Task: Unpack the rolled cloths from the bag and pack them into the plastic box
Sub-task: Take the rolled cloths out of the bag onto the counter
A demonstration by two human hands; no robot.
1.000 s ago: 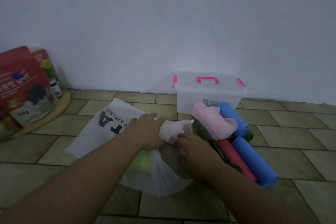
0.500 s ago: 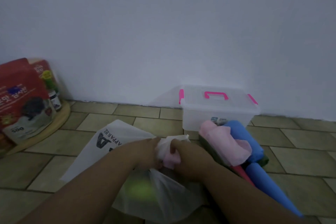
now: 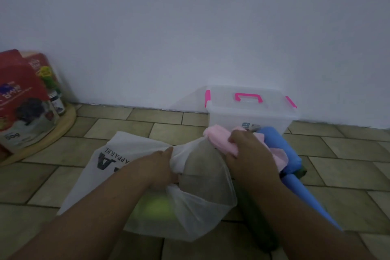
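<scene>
A white translucent bag [image 3: 118, 158] with black lettering lies on the tiled floor. My left hand [image 3: 162, 167] grips its bunched mouth. A green rolled cloth [image 3: 156, 209] shows through the bag's thin side. My right hand [image 3: 247, 150] grips a pink rolled cloth [image 3: 219, 139], lifted out past the bag's mouth. To the right lie two blue rolled cloths [image 3: 280, 148] and a loose pink cloth under my hand. The clear plastic box [image 3: 249, 116] with pink handle and latches stands lidded by the wall.
Red snack packets [image 3: 21, 95] and a small jar stand on a round wooden board [image 3: 63, 126] at the far left. A dark green roll [image 3: 253, 217] lies under my right forearm. The white wall runs close behind the box.
My right hand has drawn the pink rolled cloth out of the bag and up to the right, toward the box. My left hand has kept hold of the bag's mouth.
</scene>
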